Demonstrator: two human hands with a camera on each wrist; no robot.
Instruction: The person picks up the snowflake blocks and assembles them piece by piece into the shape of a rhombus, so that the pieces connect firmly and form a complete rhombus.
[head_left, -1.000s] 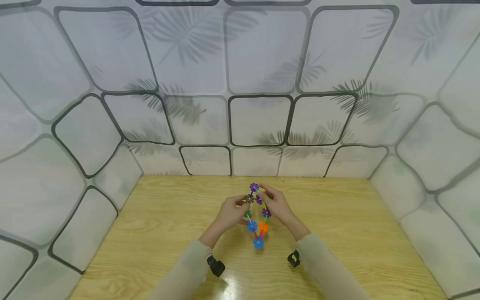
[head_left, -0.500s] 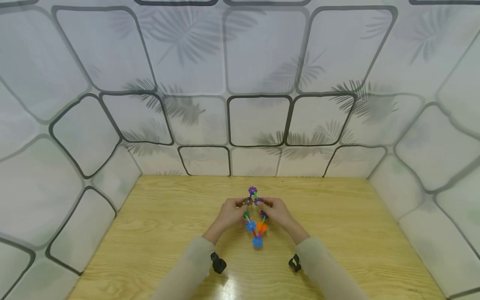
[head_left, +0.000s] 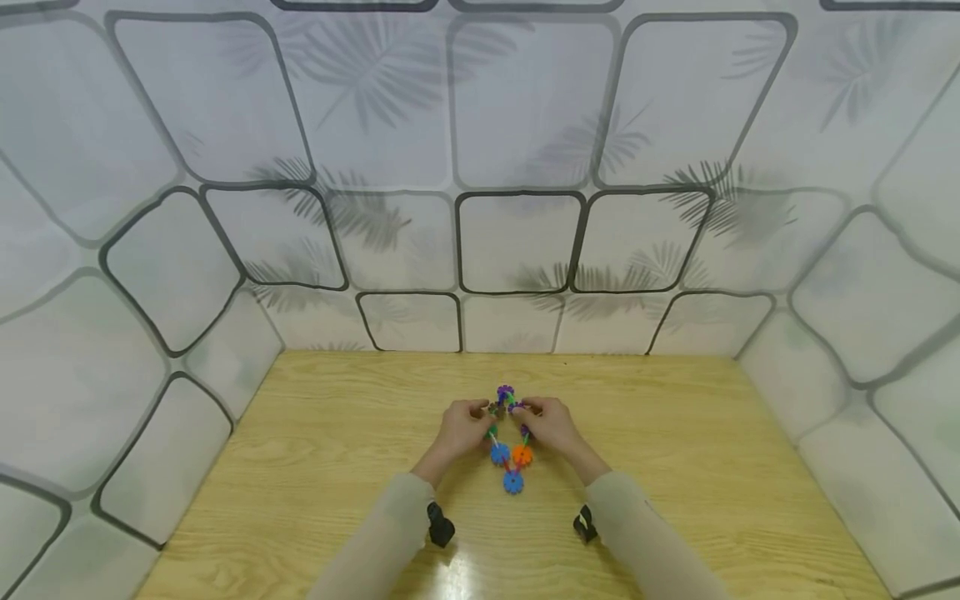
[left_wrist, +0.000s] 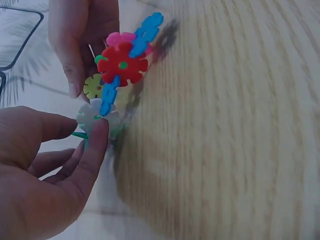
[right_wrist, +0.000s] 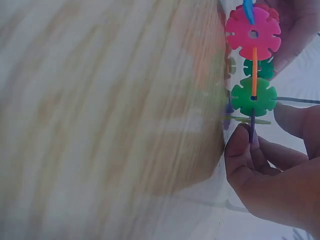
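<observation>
Both hands hold a ring-shaped chain of notched, flower-shaped plastic building discs. In the head view a purple disc (head_left: 506, 391) forms its far end, and a blue disc (head_left: 513, 482) its near end beside an orange disc (head_left: 522, 456). My left hand (head_left: 467, 425) grips the left side; up close, its fingers are on a whitish disc (left_wrist: 90, 117), below a red disc (left_wrist: 122, 64). On the opposite side, my right hand (head_left: 553, 425) pinches a dark purple disc (right_wrist: 252, 125), seen edge-on under a green disc (right_wrist: 254, 96). Fingers hide parts of the chain.
A light wood-grain table (head_left: 337, 467) lies under the hands. Patterned fabric walls (head_left: 517, 242) rise at the back and both sides. Black camera mounts (head_left: 441, 525) sit at the wrists, near the pale sleeves (head_left: 382, 533).
My right hand has come down from near the far purple disc to the ring's right side. The far end has dropped nearer the hands; the left hand keeps its grip.
</observation>
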